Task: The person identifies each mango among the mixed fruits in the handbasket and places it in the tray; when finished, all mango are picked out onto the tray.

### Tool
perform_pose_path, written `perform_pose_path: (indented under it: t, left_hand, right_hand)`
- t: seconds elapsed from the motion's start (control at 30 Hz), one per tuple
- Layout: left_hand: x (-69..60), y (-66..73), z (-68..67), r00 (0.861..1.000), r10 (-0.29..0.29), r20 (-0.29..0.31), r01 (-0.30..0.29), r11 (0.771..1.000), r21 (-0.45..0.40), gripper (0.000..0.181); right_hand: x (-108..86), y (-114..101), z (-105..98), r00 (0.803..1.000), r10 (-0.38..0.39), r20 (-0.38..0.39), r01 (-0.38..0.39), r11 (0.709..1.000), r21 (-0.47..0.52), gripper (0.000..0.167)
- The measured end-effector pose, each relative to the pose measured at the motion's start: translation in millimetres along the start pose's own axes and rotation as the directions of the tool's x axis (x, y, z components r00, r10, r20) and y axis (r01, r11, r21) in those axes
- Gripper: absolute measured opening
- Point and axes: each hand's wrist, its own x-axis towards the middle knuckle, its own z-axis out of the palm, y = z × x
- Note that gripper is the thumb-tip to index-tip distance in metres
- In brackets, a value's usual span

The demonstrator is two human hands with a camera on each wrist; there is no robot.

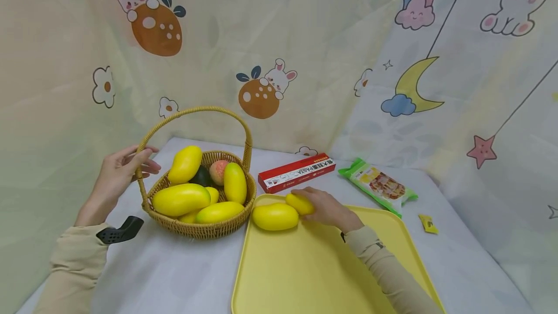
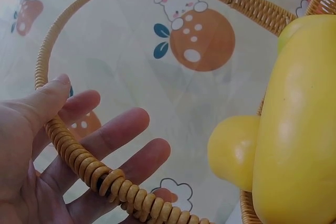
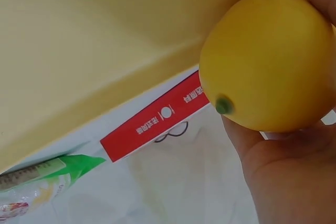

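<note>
A wicker basket (image 1: 202,229) on the left of the table holds several yellow mangoes (image 1: 180,199), a peach (image 1: 219,172) and a dark green fruit (image 1: 201,177). My left hand (image 1: 116,176) loosely holds the side of its handle (image 2: 79,158), thumb in front and fingers behind. At the yellow tray's (image 1: 322,265) far left corner, my right hand (image 1: 324,209) grips a yellow fruit (image 3: 268,61) with a green stem nub. Part of that fruit is hidden by the hand. A mango (image 1: 275,216) lies on the tray just left of it.
Behind the tray lies a red and white pasta box (image 1: 297,173). A green-edged food packet (image 1: 379,185) is farther right, and a small yellow sachet (image 1: 428,224) lies beyond the tray's right edge. Printed cloth (image 1: 209,71) hangs behind the table.
</note>
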Motion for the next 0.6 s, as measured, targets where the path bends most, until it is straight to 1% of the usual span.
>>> perform_pose_path:
  t: [0.17, 0.43, 0.6]
  left_hand:
    - [0.1, 0.2, -0.5, 1.000, 0.002, 0.006, -0.002, 1.000, 0.000, 0.028]
    - [0.1, 0.6, -1.5, 1.000, 0.000, 0.007, 0.000, 1.000, 0.005, 0.028]
    - [0.6, 0.5, -0.6, 1.000, 0.003, 0.009, -0.003, 1.000, 0.008, 0.023]
  right_hand:
    - [0.7, -0.9, 2.6, 1.000, 0.025, 0.010, -0.025, 1.000, 0.003, 0.067]
    - [1.5, -0.8, 3.8, 0.999, 0.032, 0.009, -0.032, 0.999, 0.005, 0.070]
    - [-0.7, -0.4, 3.8, 0.999, 0.038, 0.015, -0.038, 0.999, 0.016, 0.072]
